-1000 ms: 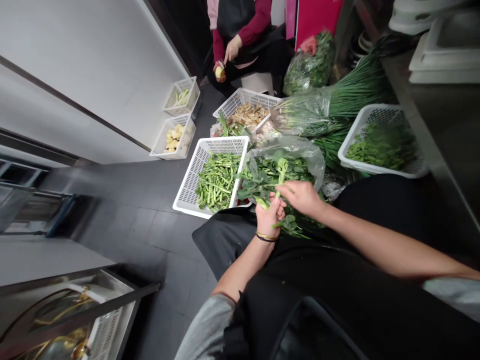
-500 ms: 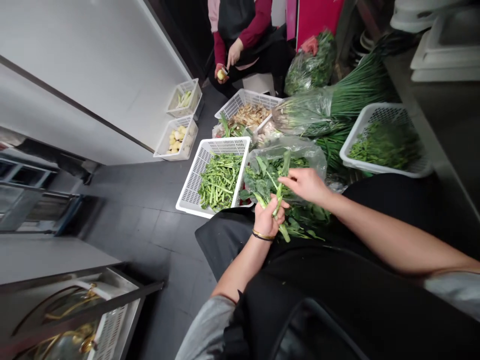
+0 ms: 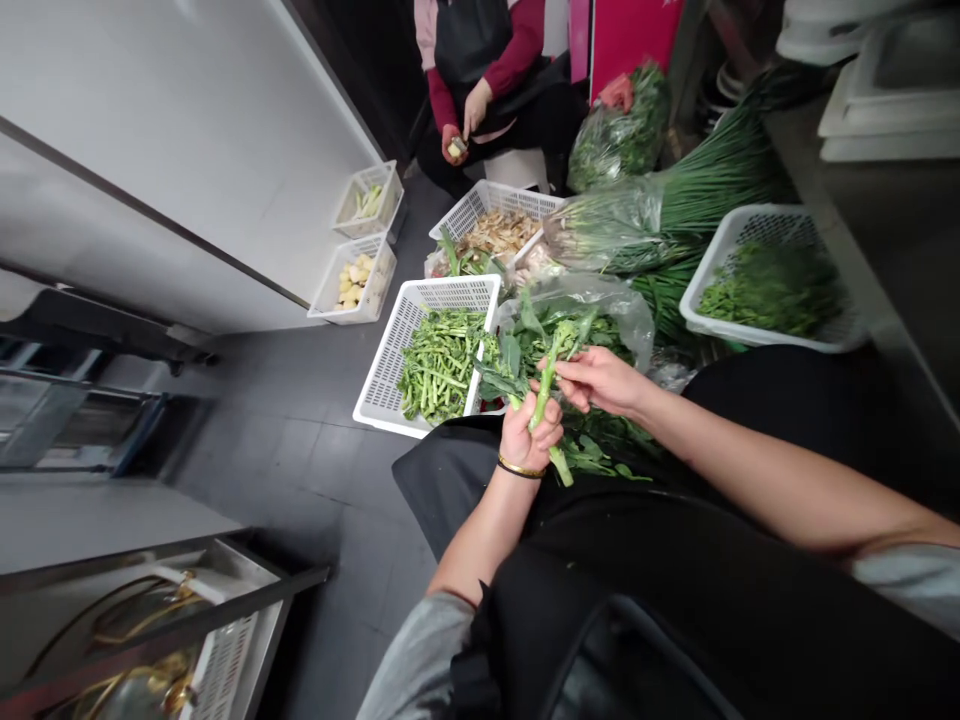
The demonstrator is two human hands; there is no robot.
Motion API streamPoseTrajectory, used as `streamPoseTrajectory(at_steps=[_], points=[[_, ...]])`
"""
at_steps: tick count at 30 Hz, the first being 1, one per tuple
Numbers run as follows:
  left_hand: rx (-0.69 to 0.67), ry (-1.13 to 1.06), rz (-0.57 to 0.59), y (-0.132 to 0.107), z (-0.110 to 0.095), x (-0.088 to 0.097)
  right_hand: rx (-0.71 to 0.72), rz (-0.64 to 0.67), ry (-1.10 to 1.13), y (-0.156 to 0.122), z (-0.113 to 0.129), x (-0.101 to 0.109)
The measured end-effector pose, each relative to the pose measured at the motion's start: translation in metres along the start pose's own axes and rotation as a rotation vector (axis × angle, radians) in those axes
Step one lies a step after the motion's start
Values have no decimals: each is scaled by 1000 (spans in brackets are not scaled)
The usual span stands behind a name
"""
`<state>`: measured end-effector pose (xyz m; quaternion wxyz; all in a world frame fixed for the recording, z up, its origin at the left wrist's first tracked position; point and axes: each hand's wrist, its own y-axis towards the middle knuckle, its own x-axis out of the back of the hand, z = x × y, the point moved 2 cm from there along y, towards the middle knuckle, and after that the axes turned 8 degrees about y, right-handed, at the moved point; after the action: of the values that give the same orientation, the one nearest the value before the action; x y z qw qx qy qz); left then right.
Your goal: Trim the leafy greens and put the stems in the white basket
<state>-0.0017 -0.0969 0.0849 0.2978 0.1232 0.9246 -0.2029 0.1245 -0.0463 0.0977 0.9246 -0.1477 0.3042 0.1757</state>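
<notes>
My left hand (image 3: 528, 433) is closed round the thick lower part of a leafy green stalk (image 3: 549, 372), with a gold bangle on the wrist. My right hand (image 3: 598, 379) pinches the same stalk higher up, just under its leaves. Both hands hover above my black apron, in front of a clear plastic bag of leafy greens (image 3: 592, 310). Loose green leaves (image 3: 600, 455) lie on my lap. Left of the hands stands a white basket (image 3: 386, 375) holding trimmed green stalks (image 3: 439, 362).
Another person (image 3: 480, 80) in a red top sits at the back holding something small. White baskets of yellow pieces (image 3: 358, 282), brown scraps (image 3: 496, 228) and fine greens (image 3: 769, 290) stand around. Bundles of long green chives (image 3: 697, 195) lie at the right. A steel counter edge (image 3: 862, 260) runs along the right.
Both hands shifted slightly; the right hand slid up the stalk and back near the left. The stalk now stands more upright between them. The person at the back lowered their hands a little.
</notes>
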Motion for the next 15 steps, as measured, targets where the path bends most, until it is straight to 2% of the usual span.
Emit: streamPoseTrajectory(at_steps=[3, 4, 6, 8, 10, 12, 14, 15], points=[[-205, 160, -106, -3, 4, -2, 59, -157, 33, -6, -8, -10], [-264, 217, -165, -2, 2, 0, 68, -166, -27, -13, -9, -9], [-344, 291, -307, 4, -14, 11, 70, -123, -298, -31, -8, 4], [-369, 325, -459, 19, -48, 36, 53, -41, -704, -53, -10, 32], [-325, 416, -589, 38, -94, 70, -12, 60, -1101, -72, -17, 70], [-305, 522, -779, 51, -140, 103, -159, 144, -1413, -82, -27, 103], [-267, 574, -872, 56, -168, 120, -247, 142, -1599, -77, -32, 117], [-236, 590, -838, 55, -172, 120, -229, 106, -1628, -70, -31, 113]])
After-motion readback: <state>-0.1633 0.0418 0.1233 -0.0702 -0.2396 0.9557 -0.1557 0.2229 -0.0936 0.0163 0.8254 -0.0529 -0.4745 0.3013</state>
